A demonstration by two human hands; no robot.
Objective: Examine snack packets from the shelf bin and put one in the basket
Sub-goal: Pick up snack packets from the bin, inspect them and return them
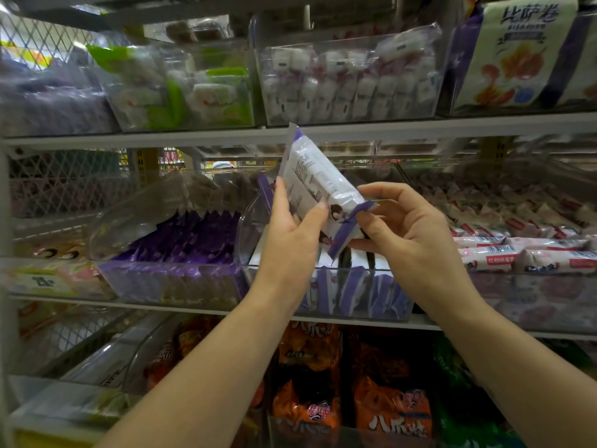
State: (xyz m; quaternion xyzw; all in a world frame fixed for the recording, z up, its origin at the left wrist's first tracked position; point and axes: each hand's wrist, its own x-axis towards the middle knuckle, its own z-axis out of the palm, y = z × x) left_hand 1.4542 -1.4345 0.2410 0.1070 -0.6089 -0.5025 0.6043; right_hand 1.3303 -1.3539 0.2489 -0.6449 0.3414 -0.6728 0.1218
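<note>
Forearms reach up from near, left hand [292,221] gripping the side and right hand [399,221] pinching the lower purple seal of a snack packet [318,182] held tilted above its clear shelf bin [247,227]: examining step, next likely lowering it to a basket, out of view.

Soft, even store light. Glare streaks the clear bins [349,76] above the grip. The held packet [319,185] is sharp; shelves [64,139] left and right of it blur and bow.
</note>
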